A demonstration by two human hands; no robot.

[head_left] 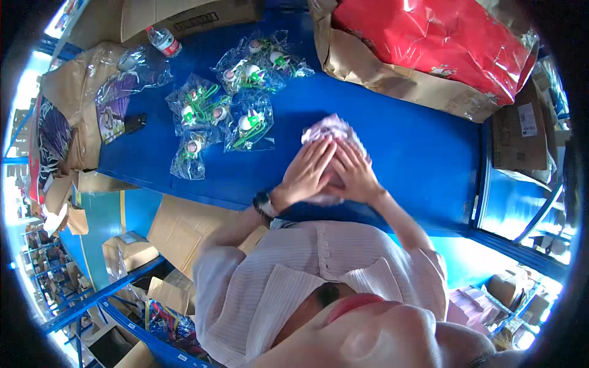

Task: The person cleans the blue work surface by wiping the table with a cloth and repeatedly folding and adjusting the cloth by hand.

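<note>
A pale pink, crinkled bundle (333, 126) lies on the blue table in front of my body; it looks like patterned cloth or a soft package, and I cannot make out its exact kind. My left hand (308, 170), with a dark-faced watch on its wrist, rests flat on the bundle with its fingers stretched out. Beside it, my right hand (358, 173) presses on the bundle too, fingers extended and meeting those of the left near the middle. Much of the bundle is hidden under both hands. To the left lie several clear bags with green-and-white trinkets (250, 122).
A large paper-wrapped stack with red film (429, 43) occupies the table's back right. Back left are a bottle (164, 42), a cardboard box (190, 15), a small black object (135, 123) and brown paper wrapping (73, 92). Open cartons (184, 230) stand below the near edge.
</note>
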